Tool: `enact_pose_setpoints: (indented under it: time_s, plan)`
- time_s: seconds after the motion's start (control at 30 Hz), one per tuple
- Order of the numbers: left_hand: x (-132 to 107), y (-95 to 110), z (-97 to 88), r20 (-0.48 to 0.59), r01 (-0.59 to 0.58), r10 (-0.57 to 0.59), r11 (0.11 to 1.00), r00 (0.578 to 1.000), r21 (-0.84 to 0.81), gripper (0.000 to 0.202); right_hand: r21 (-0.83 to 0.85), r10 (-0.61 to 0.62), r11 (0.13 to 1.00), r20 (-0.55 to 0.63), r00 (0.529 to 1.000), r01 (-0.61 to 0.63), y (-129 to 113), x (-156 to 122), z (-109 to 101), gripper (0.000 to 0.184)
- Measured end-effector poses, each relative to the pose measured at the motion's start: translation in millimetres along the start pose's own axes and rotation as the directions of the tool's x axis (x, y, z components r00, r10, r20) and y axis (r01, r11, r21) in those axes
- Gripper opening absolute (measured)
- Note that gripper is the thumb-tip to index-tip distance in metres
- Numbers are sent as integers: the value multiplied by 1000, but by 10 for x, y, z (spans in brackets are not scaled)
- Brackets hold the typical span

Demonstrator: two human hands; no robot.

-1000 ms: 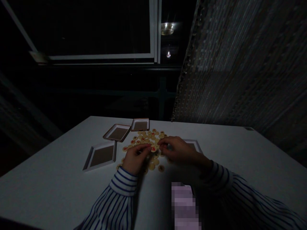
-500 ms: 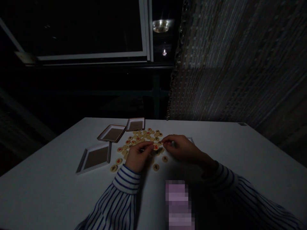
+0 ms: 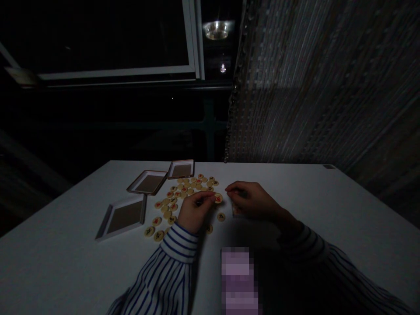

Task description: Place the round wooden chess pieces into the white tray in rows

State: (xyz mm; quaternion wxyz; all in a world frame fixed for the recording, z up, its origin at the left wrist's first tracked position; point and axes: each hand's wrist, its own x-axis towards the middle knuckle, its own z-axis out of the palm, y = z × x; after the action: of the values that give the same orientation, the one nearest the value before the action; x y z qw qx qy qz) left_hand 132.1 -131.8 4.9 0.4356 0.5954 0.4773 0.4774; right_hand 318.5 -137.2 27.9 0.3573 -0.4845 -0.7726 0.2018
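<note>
Several round cream game discs (image 3: 183, 192) with red or dark marks lie scattered on a white table (image 3: 328, 210). My left hand (image 3: 193, 212) is closed in a pinch on one disc with a red mark (image 3: 218, 198), held just above the pile. My right hand (image 3: 252, 201) hovers close to the right of that disc, fingers curled together; what they hold, if anything, is hidden in the dim light. Both arms wear blue-striped white sleeves.
Three shallow box halves lie left of the discs: one near (image 3: 123, 216), one further back (image 3: 147, 182), one at the far end (image 3: 181, 169). A fourth tray is partly hidden under my right hand. A beaded curtain (image 3: 311, 87) hangs behind right; a dark window behind.
My left hand has lifted the red-marked disc slightly and shifted it right. My right hand has drawn back to the right. The view has turned, so things sit further left.
</note>
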Motion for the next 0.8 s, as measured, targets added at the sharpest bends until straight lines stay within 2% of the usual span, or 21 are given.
enact_pose_setpoints:
  time_s: [0.17, 0.37, 0.8]
  plan:
    - [65, -59, 104, 24, -20, 20, 1000, 1000, 8, 28, 10, 15, 1000, -13, 1000, -15, 60, 5, -73, 20]
    - [112, -18, 225, -9, -19, 19, 1000, 1000, 5, 27, 41, 23, 999, -13, 1000, -22, 76, 20, -129, 20]
    - [59, -80, 395, -36, 33, -38, 990, 999, -135, 25, -45, 29, 999, 60, 998, -26, 202, -20, -152, 19]
